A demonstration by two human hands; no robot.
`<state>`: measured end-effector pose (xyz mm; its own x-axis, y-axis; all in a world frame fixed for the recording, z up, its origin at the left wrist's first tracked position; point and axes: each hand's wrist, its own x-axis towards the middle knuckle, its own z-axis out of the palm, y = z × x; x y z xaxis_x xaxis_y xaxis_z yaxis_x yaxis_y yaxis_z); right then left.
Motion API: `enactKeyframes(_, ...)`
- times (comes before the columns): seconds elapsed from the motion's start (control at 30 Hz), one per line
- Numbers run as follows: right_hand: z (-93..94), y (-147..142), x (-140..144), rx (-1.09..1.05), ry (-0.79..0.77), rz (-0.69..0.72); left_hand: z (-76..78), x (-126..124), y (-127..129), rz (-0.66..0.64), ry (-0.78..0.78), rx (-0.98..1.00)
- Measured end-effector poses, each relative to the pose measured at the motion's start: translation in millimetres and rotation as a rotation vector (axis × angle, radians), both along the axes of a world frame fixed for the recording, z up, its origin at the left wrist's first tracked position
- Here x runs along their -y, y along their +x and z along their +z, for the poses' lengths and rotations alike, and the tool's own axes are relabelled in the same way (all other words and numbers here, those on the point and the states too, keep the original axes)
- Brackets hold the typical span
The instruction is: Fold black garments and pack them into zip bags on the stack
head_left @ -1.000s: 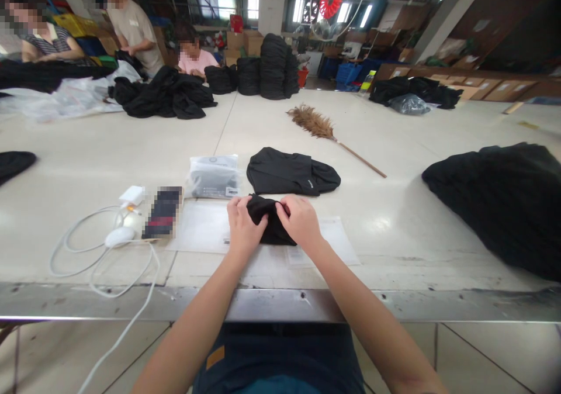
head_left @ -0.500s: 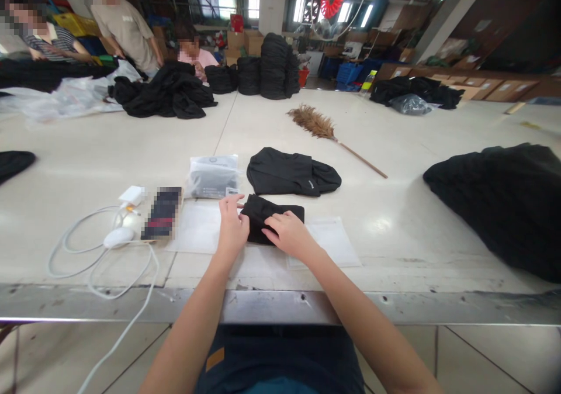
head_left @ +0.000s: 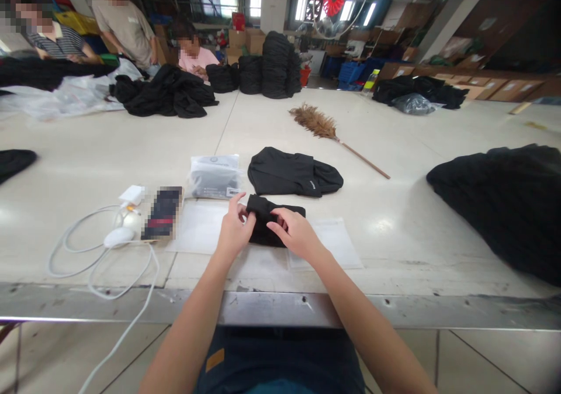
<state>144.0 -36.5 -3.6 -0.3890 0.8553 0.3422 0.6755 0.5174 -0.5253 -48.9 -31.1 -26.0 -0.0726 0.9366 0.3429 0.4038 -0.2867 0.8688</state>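
A pale table [head_left: 385,142] spreads across most of the frame. A large black fabric heap [head_left: 504,201] fills its right side, and a smaller rumpled black pile [head_left: 164,93] sits at upper left. A brown feather duster [head_left: 324,128] lies slantwise above centre, its handle pointing down to the right. Below it a flat black garment [head_left: 284,172] with a small white mark lies at the centre. Just under that, slightly below the middle of the frame, is the folded black cloth [head_left: 265,237], between a left clear sleeve [head_left: 199,227] and a right clear sleeve [head_left: 337,245]. The right hand [head_left: 295,233] has its fingers curled against the cloth's top; I cannot tell whether they pinch it. The left hand [head_left: 235,224] grasps the cloth's left end, index finger raised. Above that hand lies a filled clear packet [head_left: 214,176]; left of centre lie a phone [head_left: 162,213] and, smaller, a white adapter [head_left: 131,194]
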Motion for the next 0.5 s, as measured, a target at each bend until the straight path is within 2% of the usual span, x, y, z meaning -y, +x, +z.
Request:
enactKeyframes(0.1, 7.4, -7, 0, 0.061, 0.074, -0.022, 5.3, 5, 14, -0.144, 0.049, 0.181)
enactKeyframes(0.2, 12.1, -11, -1, 0.069, 0.086, -0.099, 7.9, 12, 24, -0.269, 0.069, 0.243)
enactKeyframes(0.33, 23.0, 6, -10, -0.213, 0.083, -0.300, 8.6, 21, 30, -0.271, 0.132, 0.285)
enactKeyframes(0.4, 30.2, 27, -17, -0.440, 0.116, -0.425, 6.3, 23, 30, -0.283, 0.160, 0.190)
enactKeyframes(0.5, 32.5, 70, -24, -0.758, 0.145, -0.551, -3.0, 22, 33, -0.369, 0.133, -0.154)
